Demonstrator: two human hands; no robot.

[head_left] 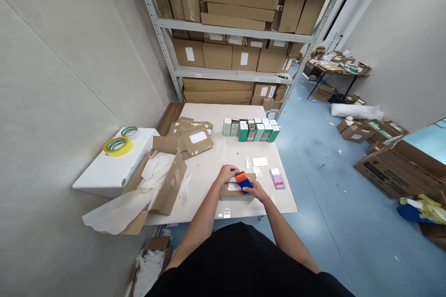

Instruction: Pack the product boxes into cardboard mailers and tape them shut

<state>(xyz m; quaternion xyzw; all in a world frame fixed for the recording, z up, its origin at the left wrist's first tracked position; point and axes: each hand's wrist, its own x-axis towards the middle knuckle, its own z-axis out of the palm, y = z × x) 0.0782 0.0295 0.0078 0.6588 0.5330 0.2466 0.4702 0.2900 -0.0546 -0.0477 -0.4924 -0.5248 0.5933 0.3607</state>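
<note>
Closed around a blue-and-orange tool (245,184), the right hand (257,190) holds it tilted over a small cardboard box (237,196) near the table's (209,162) front edge. I see the left hand (227,173) curled beside the tool's orange end, but cannot tell whether its fingers pinch anything; green-and-white cartons (259,132) stand farther back.

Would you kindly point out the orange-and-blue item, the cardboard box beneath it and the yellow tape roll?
Orange-and-blue item (245,183), head view: its blue part.
Cardboard box (230,193), head view: its top.
Yellow tape roll (118,152), head view: its near side.
</note>
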